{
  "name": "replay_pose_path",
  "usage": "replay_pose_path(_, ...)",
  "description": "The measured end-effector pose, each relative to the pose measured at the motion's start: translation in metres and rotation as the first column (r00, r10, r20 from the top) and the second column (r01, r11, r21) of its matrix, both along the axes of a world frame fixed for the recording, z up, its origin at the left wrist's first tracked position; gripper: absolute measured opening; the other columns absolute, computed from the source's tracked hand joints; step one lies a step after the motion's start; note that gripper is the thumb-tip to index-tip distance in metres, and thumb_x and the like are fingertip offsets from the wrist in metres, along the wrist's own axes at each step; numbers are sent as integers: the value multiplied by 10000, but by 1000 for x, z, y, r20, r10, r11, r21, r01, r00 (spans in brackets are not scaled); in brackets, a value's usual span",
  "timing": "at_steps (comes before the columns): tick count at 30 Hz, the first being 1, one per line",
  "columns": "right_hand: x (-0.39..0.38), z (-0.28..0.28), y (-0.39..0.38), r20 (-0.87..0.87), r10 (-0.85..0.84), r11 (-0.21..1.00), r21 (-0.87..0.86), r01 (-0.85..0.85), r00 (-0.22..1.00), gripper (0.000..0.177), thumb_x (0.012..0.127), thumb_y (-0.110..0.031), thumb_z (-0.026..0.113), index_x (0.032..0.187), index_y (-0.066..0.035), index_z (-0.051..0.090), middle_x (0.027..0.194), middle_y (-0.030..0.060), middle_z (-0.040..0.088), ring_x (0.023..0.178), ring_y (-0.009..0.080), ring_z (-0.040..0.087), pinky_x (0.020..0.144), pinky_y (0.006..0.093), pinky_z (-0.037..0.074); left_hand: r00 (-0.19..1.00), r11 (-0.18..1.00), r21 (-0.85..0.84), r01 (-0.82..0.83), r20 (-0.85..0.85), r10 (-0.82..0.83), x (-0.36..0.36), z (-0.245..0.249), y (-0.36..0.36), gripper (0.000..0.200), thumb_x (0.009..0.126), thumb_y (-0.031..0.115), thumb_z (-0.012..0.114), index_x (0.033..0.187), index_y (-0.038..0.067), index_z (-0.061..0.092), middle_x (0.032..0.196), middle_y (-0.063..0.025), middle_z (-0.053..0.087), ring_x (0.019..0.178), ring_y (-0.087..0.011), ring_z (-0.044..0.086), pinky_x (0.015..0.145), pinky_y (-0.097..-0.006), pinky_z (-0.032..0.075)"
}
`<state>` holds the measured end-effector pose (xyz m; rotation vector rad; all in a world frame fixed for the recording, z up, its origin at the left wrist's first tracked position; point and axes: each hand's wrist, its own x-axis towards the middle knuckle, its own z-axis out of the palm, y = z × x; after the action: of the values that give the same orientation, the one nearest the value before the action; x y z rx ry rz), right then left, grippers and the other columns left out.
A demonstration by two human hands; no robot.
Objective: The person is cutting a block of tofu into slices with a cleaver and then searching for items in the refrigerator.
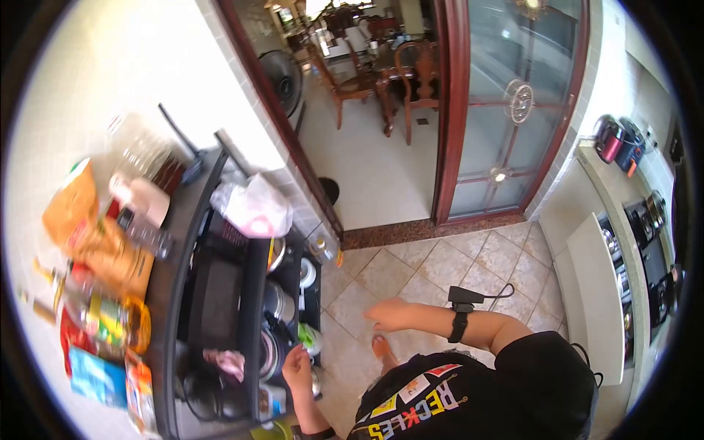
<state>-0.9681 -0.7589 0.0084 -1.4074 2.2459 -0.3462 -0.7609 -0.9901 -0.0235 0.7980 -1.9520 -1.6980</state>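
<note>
My left hand (297, 369) is beside the black shelf rack, its fingers loosely bent and apart, with nothing visible in them. Just beyond its fingertips a dark handle (279, 330) sticks out from the lower shelf. Near it on that shelf are stacked bowls or plates (270, 356), a metal pot (278, 301) and a green-and-white packet (309, 339). My right hand (387, 315) hovers above the tiled floor in front of my body, away from the rack. Its fingers point left, slightly bent, and it holds nothing visible.
On the rack's top (192, 257) stand bottles, an orange bag (88, 227) and packets. A white plastic bag (253, 207) hangs at its far end. A cabinet door (598, 301) juts out on the right. Ahead, a doorway has a stone threshold (389, 233) and a glass door (499, 147).
</note>
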Motion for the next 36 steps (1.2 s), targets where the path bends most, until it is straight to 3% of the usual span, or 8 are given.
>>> replay_pose_path(6,-98,3,8,5,-340,940,-27,340,941,303,787,-299,633,985,-71,605,860,160,643,850,355,623,704,481,489,946,945,25,325,-7,-325,-201,15,-33,255,842,73,620,1083,-10,616,931,-61,646,818,-96,583,732,-219,445)
replay_pose_path(13,-200,-7,62,79,-672,740,40,671,736,350,812,-324,592,1086,-108,562,926,156,632,898,341,614,713,465,489,684,685,56,727,28,-729,-425,3,3,240,865,86,604,1084,-14,607,907,-33,615,817,-96,564,736,-212,445)
replay_pose_path(15,-238,-14,79,63,-726,687,28,726,685,344,817,-332,594,1074,-105,563,914,156,633,894,345,615,714,467,489,646,648,75,758,49,-762,-483,-1,26,245,866,92,606,1089,-10,606,913,-36,616,830,-96,567,745,-212,446)
replay_pose_path(18,-307,-6,96,96,-793,606,18,796,602,298,790,-295,619,974,-61,611,922,161,648,913,336,622,711,474,499,618,608,-150,779,22,-786,-564,4,43,246,871,110,603,1097,12,601,866,-38,614,757,-90,573,647,-205,458)
replay_pose_path(20,-362,7,96,52,-767,641,50,766,639,309,802,-312,623,976,-57,608,922,152,651,912,324,628,716,455,505,563,562,-35,827,34,-826,-612,28,61,246,868,92,603,1089,-16,605,937,-48,622,844,-91,573,771,-219,453)
replay_pose_path(24,-460,40,79,-2,-748,661,73,746,663,322,832,-340,606,981,-55,602,921,138,655,891,314,638,712,447,508,604,587,-200,784,31,-796,-701,46,77,241,865,103,607,1094,27,616,921,-48,631,847,-96,591,705,-221,473)
replay_pose_path(31,-589,46,67,-70,-743,667,18,745,666,329,831,-334,593,1026,-69,586,938,144,652,883,315,643,721,443,502,570,564,-100,820,54,-820,-852,52,97,249,858,66,606,1100,9,610,890,-40,617,800,-93,595,714,-210,469)
replay_pose_path(36,-698,42,64,-105,-788,598,106,795,607,423,851,-381,558,1169,-106,515,971,134,632,899,310,626,741,447,497,402,402,-113,909,-19,-915,-997,43,107,256,860,76,603,1110,23,605,925,-37,609,807,-87,581,702,-208,467)
